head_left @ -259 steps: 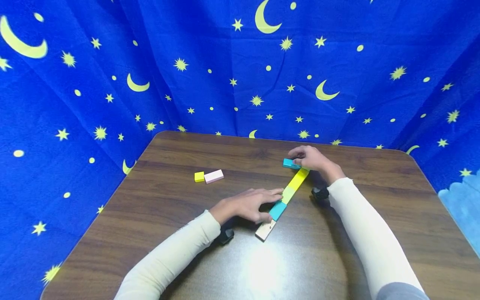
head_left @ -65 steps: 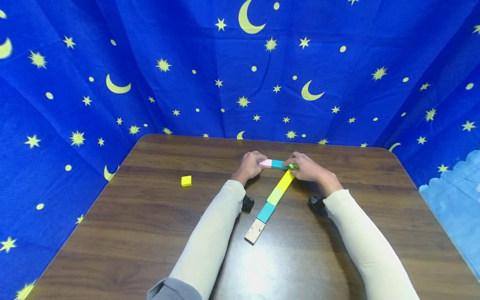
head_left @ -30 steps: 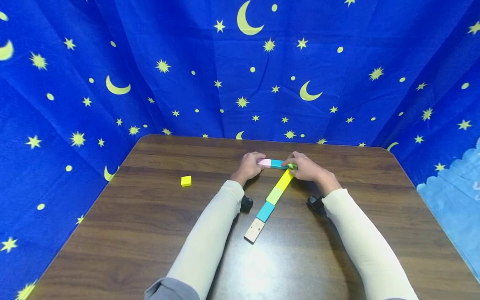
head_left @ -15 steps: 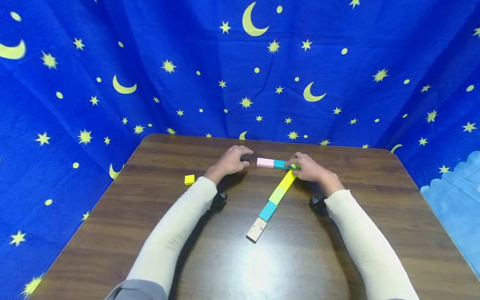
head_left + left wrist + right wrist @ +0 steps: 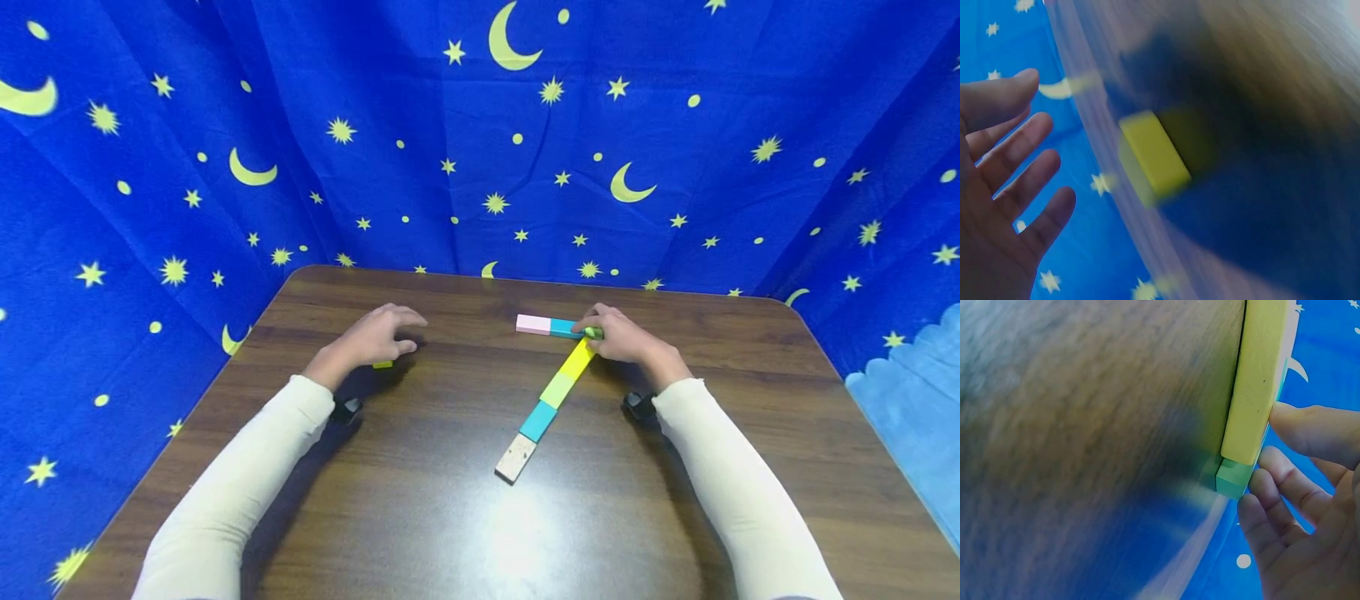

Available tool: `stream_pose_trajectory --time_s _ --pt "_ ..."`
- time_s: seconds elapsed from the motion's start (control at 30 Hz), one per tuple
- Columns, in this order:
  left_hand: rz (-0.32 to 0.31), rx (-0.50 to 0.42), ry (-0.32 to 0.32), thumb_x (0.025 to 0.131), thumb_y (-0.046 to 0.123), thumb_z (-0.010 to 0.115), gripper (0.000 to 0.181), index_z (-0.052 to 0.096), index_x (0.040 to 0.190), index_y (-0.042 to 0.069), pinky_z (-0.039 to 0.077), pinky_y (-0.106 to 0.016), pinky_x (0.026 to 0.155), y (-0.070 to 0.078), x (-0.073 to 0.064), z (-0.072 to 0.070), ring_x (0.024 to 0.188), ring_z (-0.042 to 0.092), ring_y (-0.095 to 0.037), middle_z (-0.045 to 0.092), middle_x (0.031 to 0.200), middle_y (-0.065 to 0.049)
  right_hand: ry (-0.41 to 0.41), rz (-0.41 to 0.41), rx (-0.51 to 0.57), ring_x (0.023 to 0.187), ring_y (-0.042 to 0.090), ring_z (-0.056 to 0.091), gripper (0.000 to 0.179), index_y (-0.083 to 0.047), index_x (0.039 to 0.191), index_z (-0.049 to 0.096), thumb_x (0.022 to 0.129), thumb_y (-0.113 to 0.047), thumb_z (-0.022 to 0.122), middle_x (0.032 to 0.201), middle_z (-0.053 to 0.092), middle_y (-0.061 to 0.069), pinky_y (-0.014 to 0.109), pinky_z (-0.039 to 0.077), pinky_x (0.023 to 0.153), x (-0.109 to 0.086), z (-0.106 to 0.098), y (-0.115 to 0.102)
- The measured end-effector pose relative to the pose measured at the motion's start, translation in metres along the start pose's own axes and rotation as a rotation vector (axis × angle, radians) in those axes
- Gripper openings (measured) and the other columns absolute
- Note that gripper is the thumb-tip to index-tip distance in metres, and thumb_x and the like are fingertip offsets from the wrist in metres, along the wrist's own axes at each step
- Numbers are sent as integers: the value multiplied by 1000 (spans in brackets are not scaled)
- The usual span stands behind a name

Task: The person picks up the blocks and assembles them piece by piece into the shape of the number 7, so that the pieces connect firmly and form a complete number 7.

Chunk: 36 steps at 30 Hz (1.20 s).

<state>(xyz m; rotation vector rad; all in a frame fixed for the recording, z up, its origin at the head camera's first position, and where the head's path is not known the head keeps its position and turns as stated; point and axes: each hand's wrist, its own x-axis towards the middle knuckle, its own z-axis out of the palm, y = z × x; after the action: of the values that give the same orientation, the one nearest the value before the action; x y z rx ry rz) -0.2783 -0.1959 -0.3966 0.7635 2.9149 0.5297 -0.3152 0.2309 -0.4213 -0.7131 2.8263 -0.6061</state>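
Note:
My left hand [image 5: 375,335] hovers with loosely bent fingers over a lone yellow block [image 5: 1154,153]; the head view shows only a sliver of it. At the far corner of a bent row, my right hand [image 5: 621,337] pinches a small green block [image 5: 1232,480], its thumb beside a long yellow block [image 5: 1257,381]. Left of that corner lie a blue block [image 5: 564,327] and a pink block [image 5: 532,324], end to end. Toward me run the yellow block, a light green block [image 5: 557,390], a teal block [image 5: 538,421] and a speckled wooden block [image 5: 516,457].
The blocks lie on a brown wood-grain table [image 5: 420,467] with rounded far corners. A blue curtain [image 5: 420,100] with moons and stars hangs behind it and down the sides. Black wrist cameras sit under both wrists.
The pink block went from beside the lone yellow block to the blue block's end. My left hand then let it go and moved left over the yellow block. My right hand stayed at the corner.

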Motion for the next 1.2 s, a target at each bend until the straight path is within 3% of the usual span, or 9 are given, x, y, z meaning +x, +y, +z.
stream_pose_trajectory --time_s 0.13,0.37,0.47,0.7,0.93,1.2 --pt "-6 19 18 90 15 70 43 63 131 4 39 -58 111 -15 -18 -2 131 51 -42 60 137 -19 8 -6 3 117 38 49 37 -7 124 69 89 -3 61 126 55 21 58 42 104 1 1 -1" --pt "-59 29 -25 88 16 72 47 62 132 4 42 -59 107 -30 -37 1 126 54 -44 60 135 -22 14 -14 6 120 40 48 37 -7 124 69 89 -3 61 127 54 22 60 40 106 1 0 -1" --pt "-66 46 -34 87 15 73 45 64 129 4 45 -57 104 -33 -39 6 121 57 -41 63 129 -21 8 -9 12 121 40 47 37 -7 125 69 89 -3 61 127 54 21 60 40 107 0 -1 -2" --pt "-19 55 14 85 8 74 38 68 122 2 51 -52 93 -37 -38 15 105 64 -36 69 114 -18 5 -17 19 120 40 48 38 -7 125 68 88 -3 61 127 54 22 60 40 106 -3 0 -2" --pt "-69 10 7 87 7 73 39 67 125 2 54 -47 88 -37 -38 16 99 64 -28 68 114 -17 2 -7 18 121 39 47 37 -8 125 69 90 -3 60 129 53 21 60 41 106 -3 1 -1" --pt "-77 -3 21 87 6 72 39 67 125 2 53 -47 86 -36 -38 18 96 63 -27 68 112 -16 12 -13 11 119 40 48 36 -7 124 69 89 -2 60 127 54 22 60 41 105 -1 2 0"
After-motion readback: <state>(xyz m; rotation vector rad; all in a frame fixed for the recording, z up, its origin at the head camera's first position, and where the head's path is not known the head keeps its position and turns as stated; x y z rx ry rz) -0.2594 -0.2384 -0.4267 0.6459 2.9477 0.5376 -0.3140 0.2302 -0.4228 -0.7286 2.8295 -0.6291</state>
